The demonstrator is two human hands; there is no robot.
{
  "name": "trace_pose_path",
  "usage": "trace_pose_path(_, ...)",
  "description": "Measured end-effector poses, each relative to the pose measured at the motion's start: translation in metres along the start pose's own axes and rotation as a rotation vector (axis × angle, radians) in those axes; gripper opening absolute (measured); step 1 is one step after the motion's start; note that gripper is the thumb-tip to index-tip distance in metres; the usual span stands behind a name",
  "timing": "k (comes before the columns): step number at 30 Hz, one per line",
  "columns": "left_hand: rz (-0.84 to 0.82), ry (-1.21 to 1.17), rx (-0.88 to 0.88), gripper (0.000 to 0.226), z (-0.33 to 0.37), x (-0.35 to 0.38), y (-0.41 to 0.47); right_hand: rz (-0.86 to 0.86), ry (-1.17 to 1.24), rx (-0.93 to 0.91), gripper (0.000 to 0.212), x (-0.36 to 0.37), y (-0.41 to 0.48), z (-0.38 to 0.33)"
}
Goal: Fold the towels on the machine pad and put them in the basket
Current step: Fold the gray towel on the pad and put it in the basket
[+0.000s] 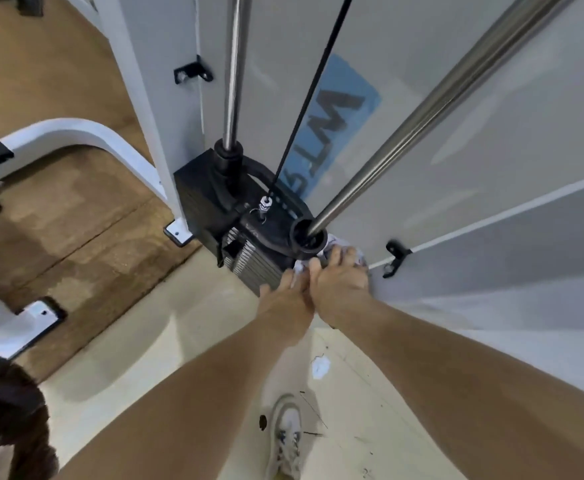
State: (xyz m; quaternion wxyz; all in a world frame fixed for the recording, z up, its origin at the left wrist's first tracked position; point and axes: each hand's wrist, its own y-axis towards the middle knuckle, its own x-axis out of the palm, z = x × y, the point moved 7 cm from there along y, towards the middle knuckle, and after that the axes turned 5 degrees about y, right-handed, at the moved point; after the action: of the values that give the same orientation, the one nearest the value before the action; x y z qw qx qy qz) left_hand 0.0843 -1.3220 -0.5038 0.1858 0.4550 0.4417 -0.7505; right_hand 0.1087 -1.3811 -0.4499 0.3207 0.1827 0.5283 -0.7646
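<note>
A white towel (332,244) with a faint pattern lies bunched beside the black weight stack (249,258), at the foot of the right chrome guide rod (422,112). My right hand (340,277) lies on top of it, fingers curled over the cloth and thumb at its near edge. My left hand (283,301) is close beside the right one, and its fingertips hold a small white fold of the same towel (298,270). My hands hide most of the towel. No basket shows in this view.
The grey machine shroud (456,202) fills the right side, with a black cable (304,98) and a left guide rod (233,71) rising from the stack. White frame legs (76,133) stand on the brown floor at left. My shoe (287,441) is on the pale floor below.
</note>
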Motion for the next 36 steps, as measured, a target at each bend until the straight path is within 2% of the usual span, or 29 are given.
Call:
trace_pose_path(3, 0.074, -0.176, -0.024, 0.071, -0.002, -0.008, 0.004, 0.052, -0.109, -0.048, 0.052, 0.009, 0.009, 0.000)
trace_pose_path(6, 0.251, -0.457, -0.177, 0.023, -0.019, -0.020, -0.012, 0.126, -0.044, -0.208, 0.036, 0.002, 0.008, -0.005)
trace_pose_path(9, 0.450, -0.908, -0.373, 0.008, -0.033, -0.026, -0.051, 0.170, 0.030, -0.283, 0.021, -0.020, -0.010, -0.014)
trace_pose_path(11, 0.539, -1.184, -0.530, 0.011, -0.040, -0.030, -0.083, 0.195, 0.311, -0.289, 0.019, -0.035, -0.025, -0.017)
trace_pose_path(14, 0.646, -1.504, -0.633, 0.016, -0.039, -0.045, -0.131, 0.092, 1.026, -0.412, 0.014, -0.050, -0.060, -0.021)
trace_pose_path(16, 0.747, -1.620, -0.657, 0.016, -0.035, -0.063, -0.168, -0.038, 1.234, -0.560, 0.025, -0.057, -0.100, -0.020)
trace_pose_path(18, 0.811, -1.672, -0.687, 0.015, -0.024, -0.078, -0.206, -0.098, 1.190, -0.703, 0.034, -0.062, -0.143, -0.012)
trace_pose_path(20, 0.867, -1.691, -0.702, 0.012, -0.008, -0.091, -0.242, 0.006, 1.112, -0.798, 0.028, -0.071, -0.177, 0.000)
trace_pose_path(22, 0.961, -1.606, -0.699, 0.008, 0.011, -0.110, -0.281, 0.115, 1.105, -0.835, 0.018, -0.085, -0.213, 0.010)
trace_pose_path(25, 1.083, -1.227, -0.708, 0.011, 0.042, -0.146, -0.351, 0.186, 1.156, -0.868, 0.006, -0.107, -0.264, 0.016)
trace_pose_path(27, 1.000, -0.929, -0.756, 0.026, 0.065, -0.163, -0.392, 0.158, 1.183, -0.871, 0.005, -0.114, -0.297, 0.012)
trace_pose_path(29, 0.923, -0.784, -0.822, 0.040, 0.081, -0.161, -0.424, 0.070, 1.154, -0.939, 0.007, -0.114, -0.332, -0.002)
trace_pose_path(30, 0.950, -0.758, -0.862, 0.037, 0.085, -0.157, -0.439, 0.017, 1.120, -0.985, 0.008, -0.113, -0.350, -0.011)
trace_pose_path(31, 1.003, -0.779, -0.905, 0.026, 0.085, -0.154, -0.456, -0.036, 1.086, -1.029, 0.011, -0.111, -0.366, -0.021)
trace_pose_path(33, 1.120, -1.065, -0.968, 0.007, 0.083, -0.137, -0.490, -0.122, 1.036, -1.098, 0.023, -0.108, -0.397, -0.039)
trace_pose_path(34, 1.169, -1.266, -0.963, 0.010, 0.083, -0.127, -0.507, -0.176, 1.017, -1.132, 0.031, -0.106, -0.412, -0.048)
trace_pose_path(36, 1.249, -1.534, -0.927, 0.013, 0.085, -0.111, -0.544, -0.333, 0.967, -1.233, 0.031, -0.102, -0.447, -0.065)
